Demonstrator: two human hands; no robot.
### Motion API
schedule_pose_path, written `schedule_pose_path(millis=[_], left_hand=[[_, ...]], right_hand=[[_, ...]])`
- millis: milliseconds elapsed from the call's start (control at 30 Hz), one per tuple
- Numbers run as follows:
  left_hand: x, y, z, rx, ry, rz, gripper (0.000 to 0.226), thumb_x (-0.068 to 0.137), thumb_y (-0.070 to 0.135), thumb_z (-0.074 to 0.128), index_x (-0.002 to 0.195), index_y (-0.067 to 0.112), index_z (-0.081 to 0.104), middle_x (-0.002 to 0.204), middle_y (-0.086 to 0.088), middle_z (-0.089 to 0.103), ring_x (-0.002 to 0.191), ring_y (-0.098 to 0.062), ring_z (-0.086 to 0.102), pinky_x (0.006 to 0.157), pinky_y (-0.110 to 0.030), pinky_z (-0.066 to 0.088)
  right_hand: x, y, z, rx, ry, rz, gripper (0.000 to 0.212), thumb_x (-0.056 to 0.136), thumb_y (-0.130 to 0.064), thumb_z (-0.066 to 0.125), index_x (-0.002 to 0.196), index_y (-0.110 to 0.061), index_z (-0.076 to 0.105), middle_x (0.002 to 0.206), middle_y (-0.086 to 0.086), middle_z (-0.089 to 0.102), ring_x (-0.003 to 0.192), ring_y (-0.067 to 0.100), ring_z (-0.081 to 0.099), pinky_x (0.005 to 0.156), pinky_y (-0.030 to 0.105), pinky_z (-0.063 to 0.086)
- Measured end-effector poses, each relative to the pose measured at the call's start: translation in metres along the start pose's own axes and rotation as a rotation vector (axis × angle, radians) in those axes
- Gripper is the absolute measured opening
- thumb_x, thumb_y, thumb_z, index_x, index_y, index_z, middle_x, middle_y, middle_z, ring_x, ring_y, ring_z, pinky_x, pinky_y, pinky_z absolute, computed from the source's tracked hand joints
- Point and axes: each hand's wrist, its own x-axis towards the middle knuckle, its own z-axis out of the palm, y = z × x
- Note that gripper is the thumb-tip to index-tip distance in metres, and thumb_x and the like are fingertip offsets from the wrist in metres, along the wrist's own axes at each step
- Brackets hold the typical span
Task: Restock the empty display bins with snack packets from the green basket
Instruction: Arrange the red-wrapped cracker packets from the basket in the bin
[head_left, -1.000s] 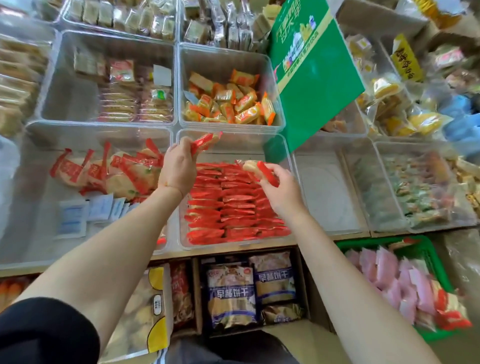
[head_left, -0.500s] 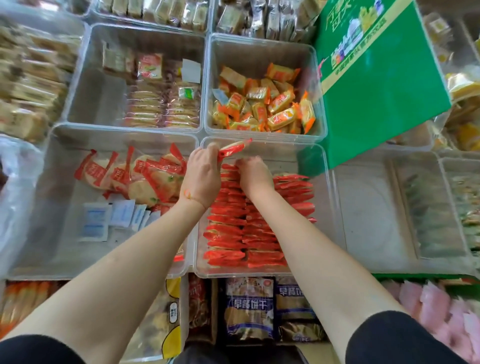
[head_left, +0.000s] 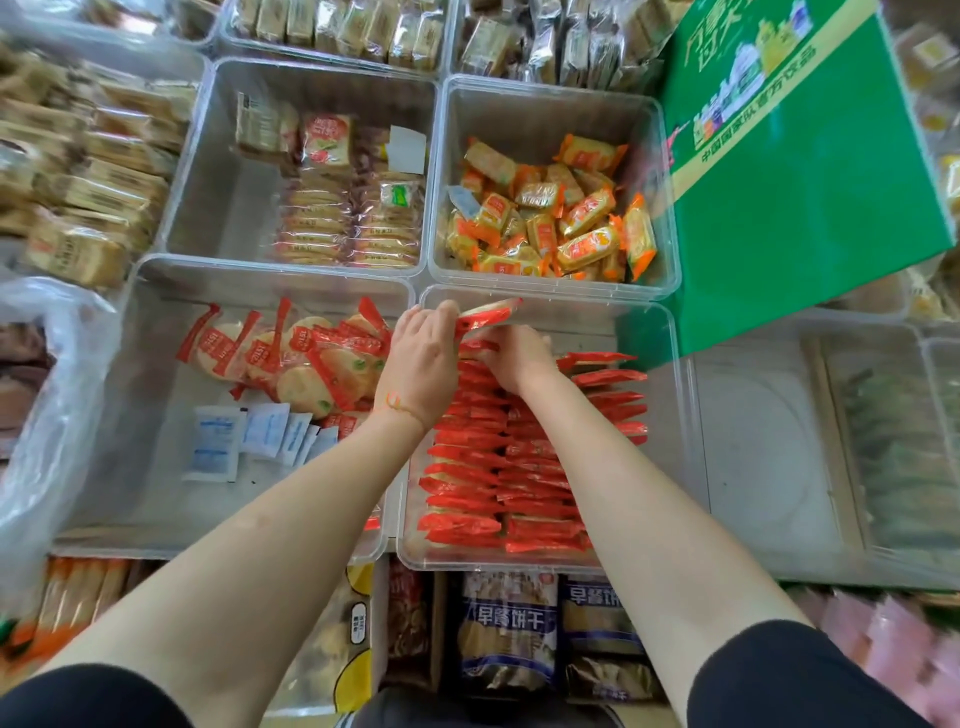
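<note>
Snack packet (head_left: 485, 315) stays pinched in my left hand (head_left: 422, 358) while my right hand (head_left: 514, 358), now curled closed, has tucked its packet into the rows at twelve o'clock of the bin (head_left: 670, 415).

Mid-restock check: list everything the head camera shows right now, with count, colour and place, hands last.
red packets: many, red, in rows in near centre bin
round cracker packs: several, red-trimmed, near left bin
white sachets: several, white and blue, same left bin
orange packets: many, orange-yellow, far centre bin
clear-wrapped crackers: stacked, tan, far left bin
green sign: one, green, upper right
empty bin: one, clear, right of centre
left hand: holds one red packet
right hand: on the rows; grip unclear
</note>
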Motion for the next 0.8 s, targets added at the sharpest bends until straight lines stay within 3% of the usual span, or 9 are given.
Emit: schedule_pose_path(millis=[167,233,300,367,467,533,600,700,800], left_hand=[[0.000,0.000,0.000,0.019,-0.020,-0.007,0.019,0.090,-0.007,0.049,0.102,0.008,0.050,0.082,-0.006,0.056,0.084,-0.029,0.051,0.104,-0.042,0.035],[-0.001,0.001,-0.001,0.028,-0.022,-0.004,0.017,0.091,-0.006,0.048,0.101,0.008,0.050,0.081,-0.006,0.055,0.084,-0.030,0.051,0.104,-0.043,0.036],[-0.001,0.001,0.000,0.034,-0.029,0.001,0.017,0.092,-0.004,0.049,0.103,0.008,0.050,0.082,-0.006,0.056,0.085,-0.030,0.052,0.105,-0.044,0.036],[-0.001,0.001,0.000,0.024,-0.033,0.013,0.019,0.092,-0.002,0.049,0.109,0.008,0.050,0.086,-0.007,0.058,0.089,-0.031,0.054,0.106,-0.044,0.035],[-0.001,0.004,-0.001,-0.002,-0.037,0.025,0.038,0.092,0.000,0.048,0.130,0.005,0.045,0.118,-0.014,0.059,0.114,-0.034,0.051,0.110,-0.044,0.031],[-0.002,0.006,-0.004,-0.001,-0.070,-0.010,0.053,0.093,0.004,0.042,0.145,0.004,0.034,0.146,-0.018,0.042,0.137,-0.034,0.035,0.117,-0.044,0.022],[-0.003,0.006,-0.005,0.010,-0.108,-0.044,0.060,0.092,0.012,0.035,0.151,0.005,0.025,0.156,-0.019,0.028,0.146,-0.034,0.021,0.121,-0.044,0.016],[-0.003,0.006,-0.005,0.022,-0.147,-0.073,0.065,0.090,0.015,0.034,0.153,0.004,0.022,0.159,-0.018,0.022,0.149,-0.033,0.013,0.123,-0.043,0.011],[-0.002,0.008,-0.007,0.020,-0.152,-0.089,0.067,0.089,0.013,0.037,0.154,0.005,0.020,0.160,-0.016,0.021,0.150,-0.032,0.011,0.123,-0.041,0.008]], right_hand=[[-0.033,0.008,-0.011,0.149,0.574,0.010,0.025,0.090,-0.040,0.067,0.088,-0.015,0.060,0.087,0.000,0.064,0.084,0.025,0.060,0.078,0.038,0.048],[-0.048,0.010,-0.015,0.186,0.780,-0.135,0.026,0.085,-0.028,0.074,0.095,-0.014,0.054,0.092,-0.001,0.056,0.080,0.020,0.055,0.070,0.036,0.048],[-0.051,0.006,-0.020,0.123,0.692,-0.323,0.038,0.083,-0.019,0.073,0.118,-0.017,0.058,0.113,0.003,0.055,0.099,0.022,0.055,0.077,0.033,0.049],[-0.048,-0.001,-0.024,0.122,0.533,-0.399,0.034,0.088,-0.014,0.066,0.121,-0.020,0.063,0.117,0.002,0.059,0.108,0.022,0.054,0.085,0.037,0.051],[-0.039,0.007,-0.028,0.406,0.515,-0.237,0.017,0.094,-0.018,0.061,0.108,-0.019,0.070,0.103,-0.003,0.067,0.098,0.016,0.061,0.086,0.040,0.054],[-0.037,0.021,-0.033,0.587,0.521,-0.057,0.020,0.097,-0.025,0.061,0.113,-0.019,0.070,0.103,-0.005,0.068,0.095,0.014,0.063,0.083,0.031,0.053],[-0.033,0.032,-0.036,0.596,0.507,0.022,0.027,0.098,-0.027,0.059,0.121,-0.015,0.068,0.109,0.000,0.065,0.096,0.013,0.060,0.081,0.022,0.045],[-0.030,0.027,-0.030,0.489,0.558,-0.052,0.025,0.098,-0.020,0.059,0.120,-0.016,0.071,0.107,0.001,0.057,0.092,0.010,0.053,0.077,0.008,0.038],[-0.027,0.015,-0.014,0.336,0.592,-0.171,0.020,0.094,-0.009,0.061,0.109,-0.013,0.073,0.103,0.003,0.061,0.089,0.014,0.058,0.073,0.016,0.041]])
